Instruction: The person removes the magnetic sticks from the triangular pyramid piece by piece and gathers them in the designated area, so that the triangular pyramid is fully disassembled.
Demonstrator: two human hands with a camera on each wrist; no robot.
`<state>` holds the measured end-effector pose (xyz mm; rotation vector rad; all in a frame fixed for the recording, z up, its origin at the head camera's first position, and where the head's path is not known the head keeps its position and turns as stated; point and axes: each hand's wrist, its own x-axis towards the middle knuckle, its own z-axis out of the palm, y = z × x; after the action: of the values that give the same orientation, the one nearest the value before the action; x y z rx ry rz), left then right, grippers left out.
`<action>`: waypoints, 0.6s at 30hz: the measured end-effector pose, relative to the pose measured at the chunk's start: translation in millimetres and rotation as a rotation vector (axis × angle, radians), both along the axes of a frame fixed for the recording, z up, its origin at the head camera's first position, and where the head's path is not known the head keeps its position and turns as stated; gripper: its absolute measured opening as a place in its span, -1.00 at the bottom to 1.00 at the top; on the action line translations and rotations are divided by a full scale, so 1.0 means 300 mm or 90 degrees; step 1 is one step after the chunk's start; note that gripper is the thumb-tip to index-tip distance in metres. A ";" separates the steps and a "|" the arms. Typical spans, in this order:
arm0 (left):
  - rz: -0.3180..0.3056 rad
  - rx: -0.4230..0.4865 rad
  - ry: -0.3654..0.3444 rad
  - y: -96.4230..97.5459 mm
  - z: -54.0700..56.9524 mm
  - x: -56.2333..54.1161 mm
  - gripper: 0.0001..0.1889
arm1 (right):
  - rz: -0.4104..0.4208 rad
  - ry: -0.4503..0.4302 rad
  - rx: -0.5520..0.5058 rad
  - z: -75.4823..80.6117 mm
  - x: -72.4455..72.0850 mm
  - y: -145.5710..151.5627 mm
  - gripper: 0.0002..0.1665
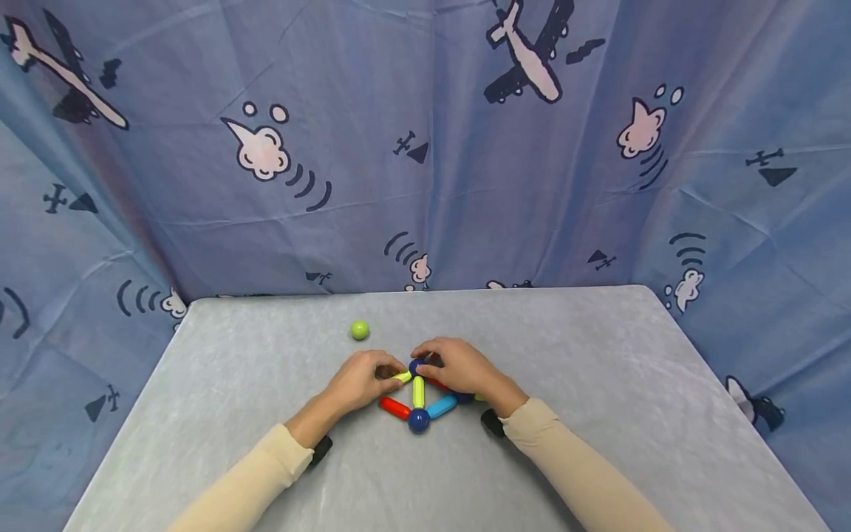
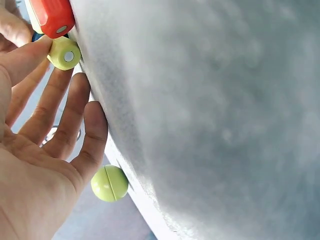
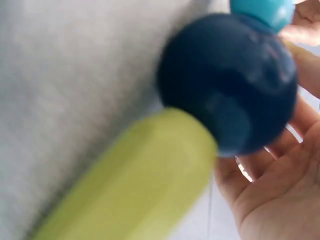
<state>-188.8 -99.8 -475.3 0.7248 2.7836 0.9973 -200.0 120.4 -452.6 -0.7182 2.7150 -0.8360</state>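
Note:
My left hand (image 1: 364, 378) pinches a yellow-green magnetic rod (image 2: 65, 54) between thumb and fingers, its silver-tipped end facing the left wrist camera. The rod's other end meets a dark blue ball (image 1: 416, 367), which my right hand (image 1: 460, 367) grips with thumb and fingers. From that ball a second yellow rod (image 1: 418, 392) runs to a nearer dark blue ball (image 1: 419, 421). A red rod (image 1: 395, 408) and a light blue rod (image 1: 442, 406) branch from this nearer ball. Another dark blue ball (image 3: 227, 82), joined to a yellow rod (image 3: 135, 185), lies under the right wrist.
A lime green ball (image 1: 360, 330) lies alone on the grey-covered table (image 1: 266, 355), beyond the left hand. Behind the table's far edge hangs a blue curtain (image 1: 359, 148) printed with planes. Part of another red rod (image 1: 437, 384) shows beneath the right hand.

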 end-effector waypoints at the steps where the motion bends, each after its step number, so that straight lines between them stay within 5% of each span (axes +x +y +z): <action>1: 0.000 0.000 -0.002 0.000 -0.001 -0.001 -0.82 | -0.001 -0.008 -0.003 -0.004 -0.001 0.000 -0.65; 18: 0.009 0.008 -0.012 0.002 -0.003 0.002 -0.83 | -0.032 -0.026 -0.039 -0.023 -0.005 0.000 -0.70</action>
<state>-188.1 -99.2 -476.2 0.6946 2.7726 1.0199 -201.5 120.4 -459.6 -0.6415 2.6921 -0.9391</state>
